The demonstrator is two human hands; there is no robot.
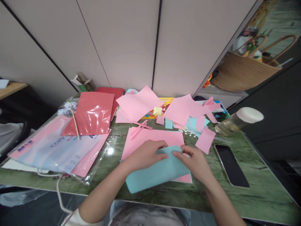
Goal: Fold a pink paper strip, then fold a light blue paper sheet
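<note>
The left hand [148, 154] and the right hand [197, 161] hold one sheet of blue paper [160, 175] between them, each with thumb and fingers pinched narrow on its upper edge; the blue paper is in the grip itself, tilted, with its long lower part slanting down and to the left, towards the person; its upper edge looks curved or folded over between the two hands, though how far the fold goes I cannot tell.

Just beyond and beneath the grip lies a stack of pink paper [155, 135] on the green table [258, 185], one corner showing below the right hand; on that stack, just past the left hand, rest a few thin pink strips [138, 129], some reaching over its far edge; farther past the grip lie large loose pink sheets [139, 105], with a yellow note [157, 111] near them and a small blue square [168, 123] closer in.

To the right of the grip, beyond the right hand, lies a small pink card [205, 140]; past it, near the wrist side, a phone [231, 164] lies with its dark screen up; farther off stands a clear bottle [238, 121] with a white lid.

Well left of the grip is a plastic paper pack [58, 146]; a red packet [95, 110] lies over its far part, with a thin stick [75, 124] across it.
</note>
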